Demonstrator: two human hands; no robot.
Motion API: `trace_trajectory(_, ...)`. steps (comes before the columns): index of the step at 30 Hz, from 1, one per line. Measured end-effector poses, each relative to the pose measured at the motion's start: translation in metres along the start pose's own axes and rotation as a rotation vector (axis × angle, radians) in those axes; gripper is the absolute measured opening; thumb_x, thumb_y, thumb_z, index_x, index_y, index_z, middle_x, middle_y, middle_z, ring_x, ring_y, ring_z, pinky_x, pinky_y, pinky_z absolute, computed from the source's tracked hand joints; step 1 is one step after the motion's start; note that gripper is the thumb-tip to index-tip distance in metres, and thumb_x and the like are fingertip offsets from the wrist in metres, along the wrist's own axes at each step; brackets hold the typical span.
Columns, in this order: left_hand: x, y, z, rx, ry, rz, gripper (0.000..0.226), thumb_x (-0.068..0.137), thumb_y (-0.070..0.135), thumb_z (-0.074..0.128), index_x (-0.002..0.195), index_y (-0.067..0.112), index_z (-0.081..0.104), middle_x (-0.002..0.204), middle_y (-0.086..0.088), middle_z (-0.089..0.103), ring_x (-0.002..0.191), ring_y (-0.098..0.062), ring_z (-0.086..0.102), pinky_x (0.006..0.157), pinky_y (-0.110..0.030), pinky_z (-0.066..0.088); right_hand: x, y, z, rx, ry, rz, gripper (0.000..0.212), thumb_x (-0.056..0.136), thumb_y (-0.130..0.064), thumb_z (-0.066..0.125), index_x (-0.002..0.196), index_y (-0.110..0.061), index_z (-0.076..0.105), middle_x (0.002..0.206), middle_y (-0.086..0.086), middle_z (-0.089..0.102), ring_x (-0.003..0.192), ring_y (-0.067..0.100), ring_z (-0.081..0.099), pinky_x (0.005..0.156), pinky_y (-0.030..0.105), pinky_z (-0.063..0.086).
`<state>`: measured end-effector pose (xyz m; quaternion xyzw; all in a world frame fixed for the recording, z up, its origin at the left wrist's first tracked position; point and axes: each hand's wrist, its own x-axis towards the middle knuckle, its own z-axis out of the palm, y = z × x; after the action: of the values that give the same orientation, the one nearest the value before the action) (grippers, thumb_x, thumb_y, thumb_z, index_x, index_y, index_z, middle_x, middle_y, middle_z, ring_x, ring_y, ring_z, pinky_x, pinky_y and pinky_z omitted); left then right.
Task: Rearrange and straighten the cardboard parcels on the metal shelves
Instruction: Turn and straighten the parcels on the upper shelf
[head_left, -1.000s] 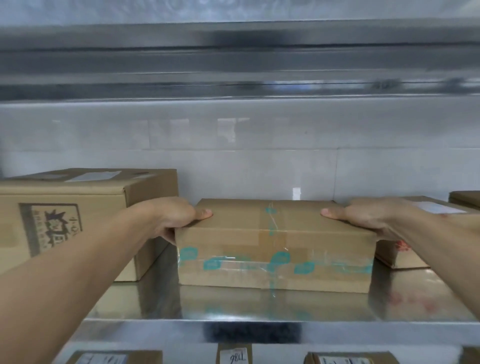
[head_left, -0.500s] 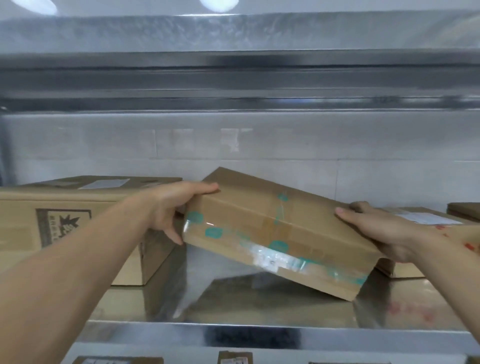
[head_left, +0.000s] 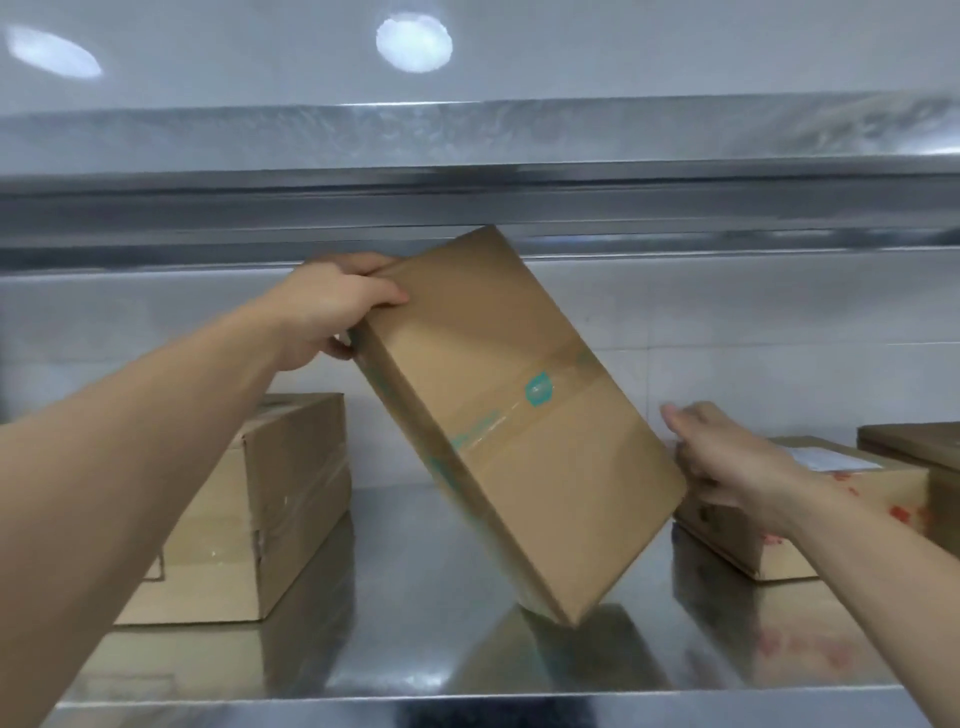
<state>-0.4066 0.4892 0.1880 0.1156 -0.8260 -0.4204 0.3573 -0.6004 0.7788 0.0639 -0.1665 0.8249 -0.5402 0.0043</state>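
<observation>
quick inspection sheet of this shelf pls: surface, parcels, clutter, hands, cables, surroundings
surface: metal shelf, shiny, reflecting the boxes
job's things: taped parcel tilted steeply, low corner at the shelf, contact unclear; left parcel flat on the shelf; red-printed parcel flat at right, white label on top; far-right box cut off by the frame
clutter: nothing seen
grippers: left hand grips the taped parcel's upper corner; right hand at its lower right edge, blurred, grip cannot be told
cables: nothing seen
surroundings: upper shelf overhead, tiled wall behind
</observation>
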Motion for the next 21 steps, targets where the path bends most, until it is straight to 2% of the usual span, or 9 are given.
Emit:
trace_trajectory(3, -0.001, 0.006, 0.004, 0.027, -0.021, 0.121, 0.038, 0.077, 0.035, 0.068, 0.113, 0.045, 0.072, 0.104, 0.005, 0.073, 0.097, -0.021, 0.064, 0.090, -0.041, 0.053, -0.001, -0.030, -0.003, 0.188, -0.067, -0.079, 0.045, 0.105, -0.056, 0.039, 0.135, -0.025, 0.052, 0.126, 0.005, 0.059, 0.116, 0.026, 0.058, 0.100, 0.044, 0.050)
trace_trajectory(6, -0.002, 0.016, 0.012, 0.038, -0.075, 0.246, 0.048, 0.070, 0.034, 0.062, 0.117, 0.043, 0.072, 0.073, 0.018, 0.067, 0.074, -0.008, 0.061, 0.077, -0.029, 0.051, -0.012, -0.063, -0.004, 0.370, -0.202, -0.174, 0.038, 0.108, -0.053, 0.036, 0.136, -0.038, 0.057, 0.123, 0.008, 0.065, 0.105, 0.028, 0.068, 0.087, 0.043, 0.058)
trace_trajectory(8, -0.002, 0.022, 0.014, 0.068, -0.074, 0.298, 0.044, 0.070, 0.033, 0.062, 0.111, 0.047, 0.072, 0.086, 0.023, 0.073, 0.079, -0.002, 0.067, 0.078, -0.023, 0.051, -0.016, -0.077, 0.001, 0.350, -0.277, -0.205, 0.035, 0.108, -0.053, 0.035, 0.133, -0.043, 0.058, 0.120, 0.009, 0.068, 0.103, 0.031, 0.070, 0.094, 0.048, 0.058)
trace_trajectory(10, -0.003, 0.026, 0.014, 0.097, -0.087, 0.317, 0.038, 0.070, 0.034, 0.062, 0.104, 0.048, 0.073, 0.102, 0.021, 0.074, 0.093, -0.002, 0.069, 0.083, -0.021, 0.052, -0.016, -0.081, 0.008, 0.340, -0.302, -0.179, 0.038, 0.107, -0.056, 0.035, 0.128, -0.037, 0.061, 0.120, 0.013, 0.069, 0.108, 0.035, 0.070, 0.103, 0.055, 0.052)
trace_trajectory(13, -0.003, 0.029, 0.013, 0.061, -0.112, 0.264, 0.025, 0.080, 0.037, 0.071, 0.104, 0.031, 0.077, 0.110, 0.011, 0.074, 0.100, -0.009, 0.067, 0.088, -0.026, 0.050, -0.011, -0.085, 0.014, 0.400, -0.254, -0.074, 0.063, 0.100, -0.071, 0.032, 0.116, -0.018, 0.062, 0.112, 0.019, 0.071, 0.100, 0.040, 0.073, 0.097, 0.059, 0.055)
trace_trajectory(15, -0.001, 0.031, 0.013, -0.043, -0.090, 0.164, 0.026, 0.095, 0.036, 0.065, 0.109, 0.017, 0.076, 0.114, 0.004, 0.071, 0.101, -0.014, 0.063, 0.094, -0.030, 0.048, -0.008, -0.097, 0.013, 0.392, -0.236, -0.031, 0.079, 0.094, -0.080, 0.028, 0.111, -0.011, 0.062, 0.109, 0.022, 0.070, 0.098, 0.042, 0.073, 0.094, 0.059, 0.056)
trace_trajectory(16, 0.001, 0.033, 0.014, -0.105, -0.069, 0.105, 0.024, 0.099, 0.035, 0.061, 0.107, 0.016, 0.073, 0.114, 0.004, 0.069, 0.100, -0.014, 0.061, 0.095, -0.030, 0.048, -0.006, -0.106, 0.010, 0.372, -0.229, -0.022, 0.084, 0.092, -0.083, 0.027, 0.111, -0.009, 0.062, 0.109, 0.023, 0.070, 0.099, 0.043, 0.072, 0.094, 0.059, 0.056)
trace_trajectory(19, 0.008, 0.036, 0.013, -0.168, -0.056, -0.021, 0.013, 0.103, 0.023, 0.056, 0.097, 0.015, 0.064, 0.098, -0.001, 0.063, 0.084, -0.014, 0.059, 0.085, -0.026, 0.053, -0.002, -0.141, 0.003, 0.336, -0.204, -0.028, 0.084, 0.091, -0.084, 0.034, 0.121, -0.010, 0.060, 0.113, 0.025, 0.067, 0.098, 0.046, 0.069, 0.086, 0.058, 0.059)
trace_trajectory(21, 0.014, 0.038, 0.014, -0.106, -0.064, -0.102, 0.009, 0.102, 0.018, 0.055, 0.100, 0.014, 0.063, 0.095, -0.006, 0.061, 0.083, -0.017, 0.059, 0.086, -0.029, 0.055, 0.001, -0.162, 0.002, 0.255, -0.216, -0.009, 0.084, 0.088, -0.083, 0.043, 0.126, -0.010, 0.057, 0.115, 0.029, 0.065, 0.097, 0.052, 0.069, 0.089, 0.063, 0.056)
